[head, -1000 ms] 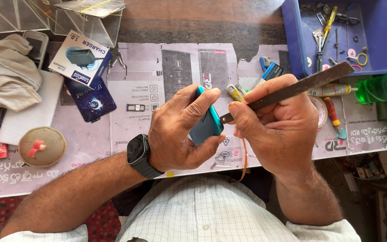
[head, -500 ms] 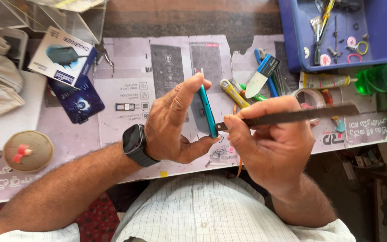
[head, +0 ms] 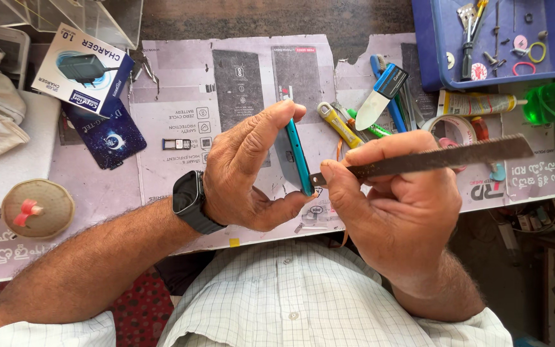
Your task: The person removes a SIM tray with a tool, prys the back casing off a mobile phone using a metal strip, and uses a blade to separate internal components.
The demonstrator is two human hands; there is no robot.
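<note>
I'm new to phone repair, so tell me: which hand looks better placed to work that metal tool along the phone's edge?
The right hand, probably: it grips the flat metal tool with the tip at the teal phone edge. The left hand is busy holding the phone on edge.

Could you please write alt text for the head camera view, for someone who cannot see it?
A left hand holds a teal phone on edge while the right hand presses a flat metal tool against its side, above a cluttered workbench with a blue tray.

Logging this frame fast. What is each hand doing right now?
Left hand: closed on a teal phone, held on edge.
Right hand: closed on a long flat metal tool, its tip at the phone's edge.
</note>
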